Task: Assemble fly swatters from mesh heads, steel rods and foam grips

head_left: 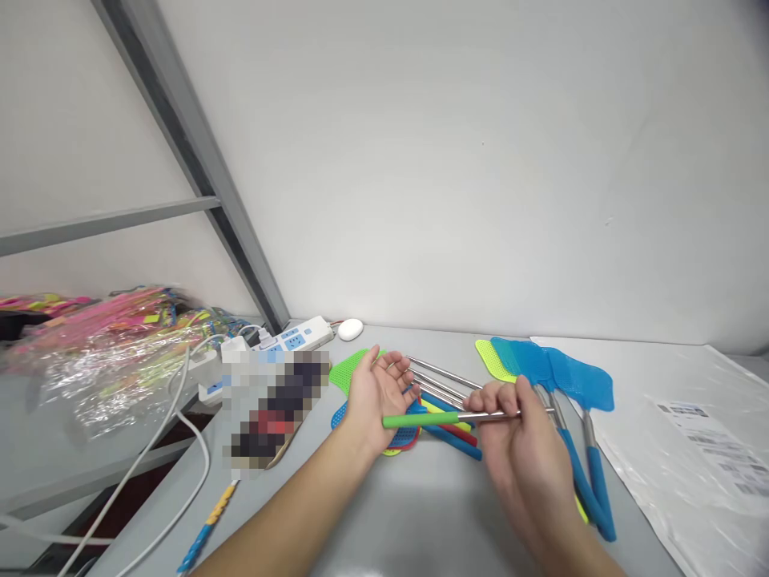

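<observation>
My right hand (pixel 529 449) is closed around the metal rod of a fly swatter handle with a green grip (pixel 420 419). The handle lies nearly level, and no swatter head shows on it. Its green end reaches in front of the base of my left palm; whether they touch I cannot tell. My left hand (pixel 381 397) is open, palm up, with the fingers loosely curled and apart. Behind the hands lie several fly swatters with blue, red, green and yellow parts, among them a green swatter head (pixel 347 372). Several bare metal rods (pixel 444 371) rest beside them, partly hidden by my hands.
Blue fly swatters (pixel 580 378) and a yellow one lie to the right, by a white plastic package (pixel 678 417). At the left are a power strip (pixel 303 336), a blurred-out object (pixel 279 413), white cables and plastic-bagged goods (pixel 138 344). A white wall stands behind.
</observation>
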The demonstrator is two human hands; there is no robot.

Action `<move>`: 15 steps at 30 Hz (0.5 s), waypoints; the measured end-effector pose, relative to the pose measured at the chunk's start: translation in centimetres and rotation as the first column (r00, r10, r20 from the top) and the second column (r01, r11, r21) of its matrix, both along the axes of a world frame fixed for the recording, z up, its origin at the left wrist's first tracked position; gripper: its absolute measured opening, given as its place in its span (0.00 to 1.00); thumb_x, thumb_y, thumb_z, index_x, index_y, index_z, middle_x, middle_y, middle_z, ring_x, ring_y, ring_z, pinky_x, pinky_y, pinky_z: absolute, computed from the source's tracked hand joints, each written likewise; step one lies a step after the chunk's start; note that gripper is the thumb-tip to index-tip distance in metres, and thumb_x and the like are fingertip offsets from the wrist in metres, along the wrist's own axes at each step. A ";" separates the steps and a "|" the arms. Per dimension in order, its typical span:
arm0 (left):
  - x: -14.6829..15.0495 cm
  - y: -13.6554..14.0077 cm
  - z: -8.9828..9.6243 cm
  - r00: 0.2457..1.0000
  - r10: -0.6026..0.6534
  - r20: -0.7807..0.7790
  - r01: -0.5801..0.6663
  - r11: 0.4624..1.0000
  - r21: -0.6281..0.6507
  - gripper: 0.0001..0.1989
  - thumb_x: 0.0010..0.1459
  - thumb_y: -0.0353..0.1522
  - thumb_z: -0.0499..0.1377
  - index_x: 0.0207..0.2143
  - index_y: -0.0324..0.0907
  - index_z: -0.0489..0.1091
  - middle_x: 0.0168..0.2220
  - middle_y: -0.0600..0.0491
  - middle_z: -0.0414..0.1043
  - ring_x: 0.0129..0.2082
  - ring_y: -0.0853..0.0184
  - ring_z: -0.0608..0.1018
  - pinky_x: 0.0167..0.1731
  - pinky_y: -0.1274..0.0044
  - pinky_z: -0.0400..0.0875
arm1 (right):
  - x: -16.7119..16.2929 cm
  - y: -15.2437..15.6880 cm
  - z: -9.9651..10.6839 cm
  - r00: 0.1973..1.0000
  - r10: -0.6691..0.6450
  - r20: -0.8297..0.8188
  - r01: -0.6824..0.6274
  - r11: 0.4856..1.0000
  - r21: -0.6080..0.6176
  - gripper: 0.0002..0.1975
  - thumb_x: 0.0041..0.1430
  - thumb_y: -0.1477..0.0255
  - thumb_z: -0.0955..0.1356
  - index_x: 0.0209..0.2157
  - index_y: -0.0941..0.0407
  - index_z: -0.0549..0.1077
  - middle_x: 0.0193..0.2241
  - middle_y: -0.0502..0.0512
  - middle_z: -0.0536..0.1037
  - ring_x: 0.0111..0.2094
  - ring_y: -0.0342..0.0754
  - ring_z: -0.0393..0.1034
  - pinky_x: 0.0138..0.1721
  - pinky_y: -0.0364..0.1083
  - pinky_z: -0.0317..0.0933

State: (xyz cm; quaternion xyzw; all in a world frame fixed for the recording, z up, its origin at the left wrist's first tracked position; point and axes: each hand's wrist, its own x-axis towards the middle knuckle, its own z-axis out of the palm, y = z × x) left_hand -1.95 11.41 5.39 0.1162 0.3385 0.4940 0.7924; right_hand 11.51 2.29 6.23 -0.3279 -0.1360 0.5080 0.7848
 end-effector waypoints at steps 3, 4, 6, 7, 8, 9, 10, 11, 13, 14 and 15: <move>-0.2 0.1 0.1 1.000 0.027 -0.008 -0.027 0.999 0.025 0.14 0.62 0.39 0.49 0.28 0.40 0.65 0.24 0.54 0.66 0.19 0.70 0.69 0.23 0.75 0.67 | -0.5 -0.2 -0.4 0.988 0.011 0.154 -0.006 1.000 -0.030 0.19 0.64 0.63 0.62 0.20 0.55 0.66 0.26 0.51 0.70 0.35 0.48 0.65 0.42 0.49 0.59; -0.2 0.2 0.1 1.000 0.027 -0.007 -0.027 0.999 0.037 0.14 0.62 0.39 0.49 0.28 0.40 0.64 0.24 0.54 0.66 0.20 0.70 0.68 0.23 0.75 0.67 | -0.5 -0.2 -0.5 0.980 0.014 0.201 -0.006 0.999 -0.041 0.19 0.64 0.62 0.62 0.21 0.55 0.68 0.28 0.52 0.71 0.37 0.49 0.66 0.44 0.50 0.59; -0.2 0.2 0.1 1.000 0.026 -0.009 -0.025 0.998 0.060 0.15 0.62 0.40 0.48 0.28 0.40 0.64 0.24 0.54 0.65 0.20 0.70 0.68 0.23 0.75 0.67 | -0.5 -0.1 -0.9 0.967 0.033 0.253 -0.020 0.998 -0.057 0.20 0.64 0.62 0.61 0.22 0.56 0.71 0.29 0.54 0.73 0.38 0.50 0.67 0.45 0.50 0.59; -0.2 0.1 0.0 1.000 0.027 -0.014 -0.026 0.997 0.072 0.15 0.62 0.40 0.48 0.28 0.40 0.64 0.24 0.54 0.65 0.20 0.70 0.68 0.23 0.75 0.66 | -0.5 0.0 -1.1 0.965 0.051 0.256 -0.035 0.997 -0.065 0.20 0.63 0.62 0.61 0.21 0.56 0.72 0.29 0.55 0.74 0.38 0.50 0.67 0.44 0.50 0.60; -0.1 0.0 0.0 0.999 0.030 -0.021 -0.028 0.996 0.084 0.16 0.62 0.41 0.48 0.28 0.40 0.64 0.24 0.54 0.65 0.20 0.70 0.68 0.23 0.76 0.66 | -0.5 0.2 -1.3 0.966 0.071 0.250 -0.054 0.996 -0.075 0.21 0.63 0.63 0.61 0.21 0.56 0.72 0.29 0.55 0.75 0.38 0.50 0.68 0.43 0.49 0.61; 0.0 -0.2 0.0 0.999 0.029 -0.030 -0.026 0.995 0.095 0.17 0.62 0.42 0.48 0.28 0.40 0.64 0.24 0.54 0.65 0.20 0.70 0.67 0.22 0.76 0.65 | -0.6 0.3 -1.6 0.967 0.084 0.240 -0.066 0.994 -0.081 0.21 0.63 0.63 0.60 0.20 0.56 0.72 0.29 0.55 0.75 0.38 0.51 0.68 0.42 0.49 0.61; 0.2 -0.4 0.0 0.999 0.024 -0.039 -0.019 0.994 0.104 0.17 0.62 0.43 0.48 0.27 0.40 0.64 0.24 0.54 0.64 0.20 0.70 0.67 0.22 0.76 0.64 | -0.6 0.4 -1.8 0.969 0.091 0.229 -0.073 0.994 -0.087 0.21 0.63 0.63 0.60 0.20 0.56 0.72 0.29 0.56 0.76 0.38 0.51 0.69 0.42 0.49 0.62; 0.3 -0.7 0.0 0.999 0.017 -0.044 -0.012 0.994 0.112 0.18 0.61 0.44 0.48 0.27 0.40 0.64 0.24 0.54 0.64 0.20 0.70 0.66 0.21 0.77 0.63 | -0.7 0.6 -2.0 0.971 0.097 0.219 -0.079 0.993 -0.090 0.22 0.63 0.64 0.60 0.19 0.56 0.72 0.29 0.56 0.77 0.39 0.52 0.70 0.42 0.49 0.63; 0.5 -1.1 0.1 0.999 0.004 -0.044 0.002 0.992 0.127 0.20 0.61 0.46 0.48 0.26 0.40 0.63 0.23 0.54 0.63 0.20 0.70 0.65 0.20 0.78 0.62 | -0.9 0.7 -2.4 0.975 0.109 0.195 -0.092 0.991 -0.094 0.23 0.63 0.65 0.59 0.19 0.57 0.72 0.29 0.58 0.78 0.40 0.53 0.71 0.43 0.50 0.63; 0.5 -1.3 0.2 0.999 0.000 -0.039 0.006 0.991 0.135 0.20 0.60 0.47 0.49 0.26 0.40 0.63 0.23 0.54 0.62 0.20 0.70 0.65 0.20 0.78 0.61 | -1.1 0.7 -2.6 0.976 0.114 0.185 -0.098 0.990 -0.097 0.23 0.63 0.65 0.59 0.19 0.57 0.73 0.29 0.59 0.79 0.40 0.54 0.71 0.44 0.51 0.64; 0.6 -1.5 0.3 0.999 -0.003 -0.034 0.008 0.990 0.143 0.20 0.60 0.47 0.49 0.26 0.40 0.63 0.22 0.54 0.62 0.20 0.70 0.64 0.20 0.78 0.60 | -1.2 0.7 -2.8 0.977 0.121 0.176 -0.104 0.989 -0.103 0.23 0.63 0.65 0.59 0.21 0.58 0.75 0.30 0.60 0.80 0.40 0.55 0.72 0.44 0.52 0.64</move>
